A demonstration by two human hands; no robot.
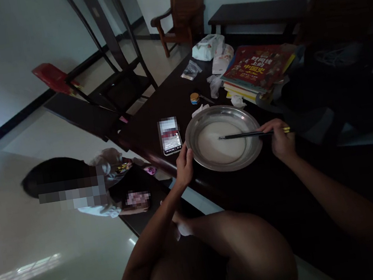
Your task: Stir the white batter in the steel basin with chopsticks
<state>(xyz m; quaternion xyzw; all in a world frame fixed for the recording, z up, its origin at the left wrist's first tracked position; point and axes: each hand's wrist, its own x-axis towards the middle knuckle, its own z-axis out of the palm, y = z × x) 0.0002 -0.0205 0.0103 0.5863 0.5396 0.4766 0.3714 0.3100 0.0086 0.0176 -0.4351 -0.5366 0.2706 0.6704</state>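
**Steadying a slick pan while stirring**

The left hand (183, 164) is cupping the near-left rim of the steel pan (242, 162), which is sitting on the dark table (284, 181). It looks light, rigid and slippery. At its right rim, the right hand (279, 138) is pinching chopsticks (245, 135) over the white batter (221, 149). A phone (172, 142) is lying just left.

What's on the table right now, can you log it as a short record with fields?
left hand: steadies the rim of the metal pan
right hand: holds chopsticks, tips in pale batter
phone: lit, left of the pan
books: stacked behind the pan
small jar: beyond the pan
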